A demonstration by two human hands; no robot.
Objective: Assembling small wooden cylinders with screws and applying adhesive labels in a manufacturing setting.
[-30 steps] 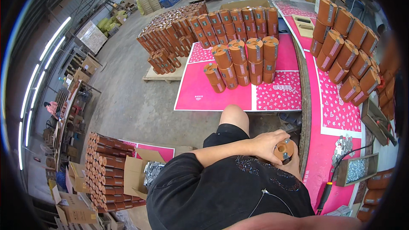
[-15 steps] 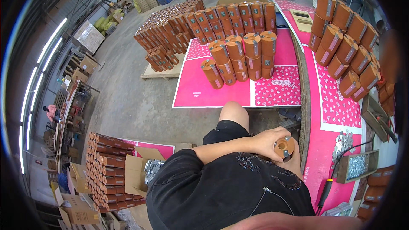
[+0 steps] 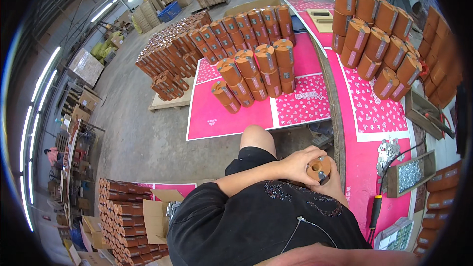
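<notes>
An orange-brown cylinder [image 3: 316,170] with a round hole in its top and small grey metal pieces at its rim is held close to my body, right of my knee. My left hand [image 3: 298,166] wraps round its left side, fingers over the far edge. My right hand [image 3: 335,183] grips it from the right and below; part of that hand is hidden behind the cylinder. A pink-covered bench [image 3: 352,167] runs just to the right of my hands. On it lies a heap of flat silver metal plates [image 3: 389,152].
Stacked cylinders stand on the pink table [image 3: 231,127] ahead and on the right bench. A wooden tray of screws [image 3: 410,176] and a dark-handled screwdriver [image 3: 376,212] with a cord lie at right. A carton [image 3: 155,221] and more cylinders [image 3: 123,216] are at left.
My view has turned a little, so the tables and stacks sit further left. The cylinder has turned in my hands, its metal pieces now at different places round the rim. Both hands keep hold.
</notes>
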